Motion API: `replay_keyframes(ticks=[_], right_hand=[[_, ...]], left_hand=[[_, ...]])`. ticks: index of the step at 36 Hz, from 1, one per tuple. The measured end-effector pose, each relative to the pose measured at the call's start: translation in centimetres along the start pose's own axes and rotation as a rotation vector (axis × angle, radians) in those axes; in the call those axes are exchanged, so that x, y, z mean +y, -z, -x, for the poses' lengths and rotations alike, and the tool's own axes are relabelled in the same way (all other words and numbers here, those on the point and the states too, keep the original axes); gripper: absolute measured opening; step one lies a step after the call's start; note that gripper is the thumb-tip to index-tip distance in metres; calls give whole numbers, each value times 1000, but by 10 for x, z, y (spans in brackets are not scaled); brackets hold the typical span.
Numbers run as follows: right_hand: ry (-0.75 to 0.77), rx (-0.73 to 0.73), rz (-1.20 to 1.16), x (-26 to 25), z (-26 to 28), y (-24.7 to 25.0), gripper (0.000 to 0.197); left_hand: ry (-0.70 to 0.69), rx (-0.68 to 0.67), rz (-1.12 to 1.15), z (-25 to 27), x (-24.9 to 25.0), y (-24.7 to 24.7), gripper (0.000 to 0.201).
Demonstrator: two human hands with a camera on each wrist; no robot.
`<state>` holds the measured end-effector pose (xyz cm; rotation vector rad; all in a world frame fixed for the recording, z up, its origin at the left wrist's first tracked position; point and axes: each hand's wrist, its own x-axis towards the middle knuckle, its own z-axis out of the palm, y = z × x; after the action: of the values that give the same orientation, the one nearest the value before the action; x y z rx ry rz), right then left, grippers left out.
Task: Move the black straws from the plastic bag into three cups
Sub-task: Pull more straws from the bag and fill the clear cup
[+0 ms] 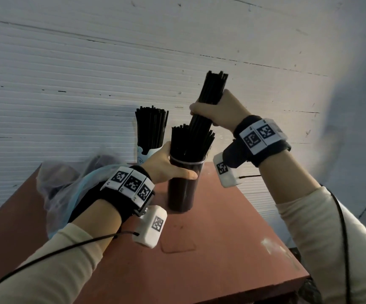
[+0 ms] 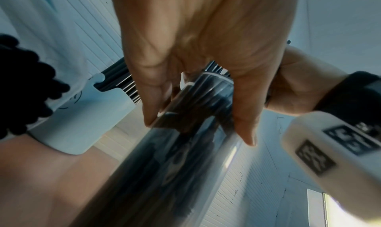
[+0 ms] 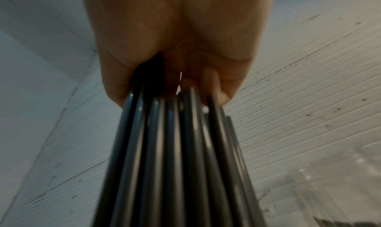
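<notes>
Above, we see the right hand [image 1: 216,109] raised over the clear cup [image 1: 185,183], fingers curled round a bundle [image 1: 208,99] of black straws. Bundle tilts, top leaning right; its lower end dips among the straws [image 1: 188,139] already standing in the clear cup. Right wrist view shows the same grip from below: fingers [image 3: 214,83] wrapped round the bundle [image 3: 175,157], straws fanning toward the camera.

We see the left hand [image 1: 166,165] gripping the clear cup near its rim, thumb across the front, forearm reaching in from lower left. Left wrist view: thumb & fingers [image 2: 245,124] curl round the cup wall [image 2: 185,157].

Behind & left of the clear cup stands a white cup [image 1: 145,154], also full of straws, close by; we cannot tell whether the two cups touch. A 3rd cup is not in view. Plastic bag [image 1: 68,183] lies crumpled at table left, partly hidden by the left forearm.

Surface: reddish-brown table [image 1: 221,238], matte, w/ a faint rectangular outline near centre. Room: pale ribbed wall [image 1: 90,62] behind, w/ scuffs & dark marks.
</notes>
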<state>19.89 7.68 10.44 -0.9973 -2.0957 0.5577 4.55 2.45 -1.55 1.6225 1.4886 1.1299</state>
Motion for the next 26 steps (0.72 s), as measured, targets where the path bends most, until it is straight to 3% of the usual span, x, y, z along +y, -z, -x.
replay_keyframes(ticks=[4, 7, 12, 14, 18, 22, 26], right_hand=[[19, -77, 63, 10, 13, -19, 32], [56, -25, 24, 12, 27, -25, 32], [185, 199, -28, 11, 33, -20, 72], [287, 261, -63, 7, 36, -17, 78], [451, 201, 86, 5, 37, -22, 49], [442, 120, 230, 17, 41, -39, 37], [438, 181, 186, 14, 46, -39, 27]], left_hand=[[-10, -16, 3, -1, -1, 2, 87], [-13, -15, 6, -2, -2, 2, 84], [-21, -10, 1, -5, -6, 1, 82], [-17, -20, 8, -6, -7, 1, 83], [-13, -7, 11, -8, -10, -1, 87], [-5, -1, 25, -9, -11, -1, 90], [-7, 7, 34, -7, -12, -2, 97]])
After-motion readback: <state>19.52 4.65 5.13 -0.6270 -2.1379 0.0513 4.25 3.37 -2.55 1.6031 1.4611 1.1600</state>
